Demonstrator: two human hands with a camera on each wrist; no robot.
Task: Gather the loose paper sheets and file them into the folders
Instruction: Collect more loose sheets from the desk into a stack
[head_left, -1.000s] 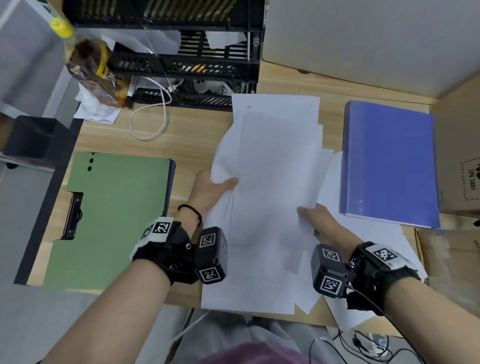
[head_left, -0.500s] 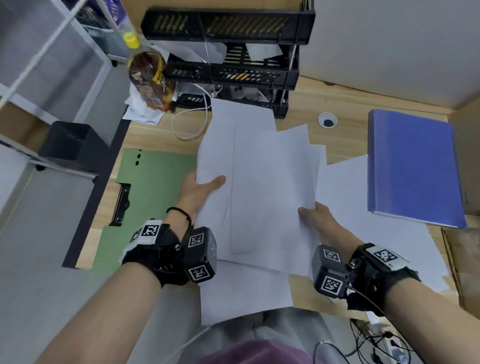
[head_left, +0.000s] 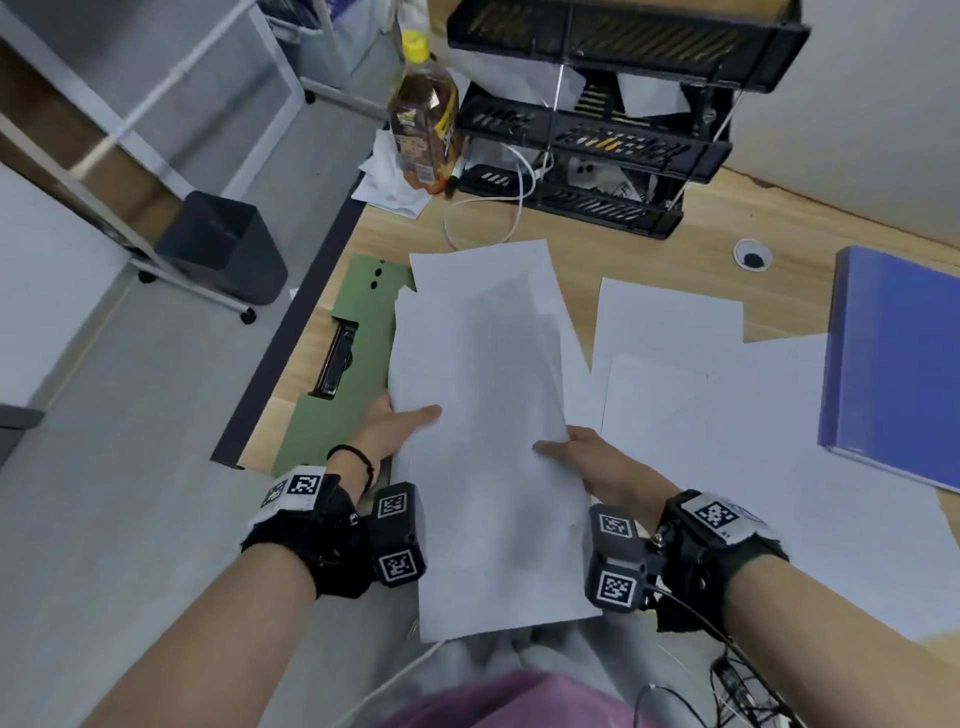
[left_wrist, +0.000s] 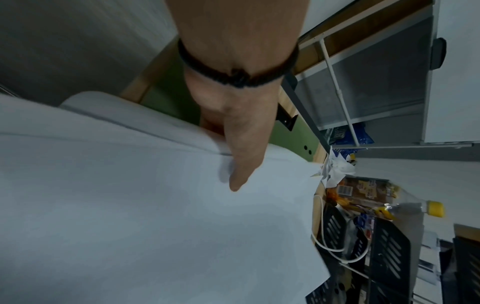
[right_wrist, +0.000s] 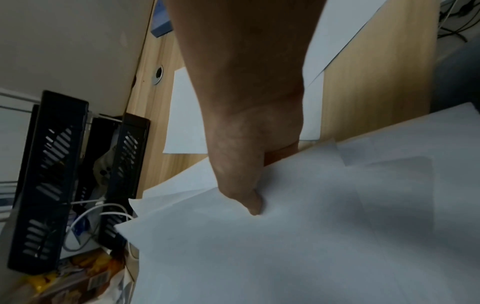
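Note:
A stack of white paper sheets (head_left: 488, 415) hangs above the desk's left part, lifted off it. My left hand (head_left: 400, 426) pinches its left edge, thumb on top (left_wrist: 241, 164). My right hand (head_left: 582, 457) pinches the right edge, thumb on top (right_wrist: 244, 185). The fingers of both hands are hidden under the sheets. An open green folder (head_left: 353, 374) with a black clip lies flat under the stack's left side. More loose sheets (head_left: 727, 415) lie spread on the desk to the right. A shut blue folder (head_left: 893, 364) rests at the far right.
A black stacked letter tray (head_left: 597, 140) stands at the back of the wooden desk (head_left: 623, 249), with a white cable and a yellow-capped bottle (head_left: 423, 130) beside it. A grommet hole (head_left: 751, 254) sits mid-back. The desk's left edge drops to grey floor with a dark bin (head_left: 223, 249).
Both hands have carried the paper stack leftward, from the middle of the desk to over the green folder. The sheets left on the desk now lie uncovered on the right.

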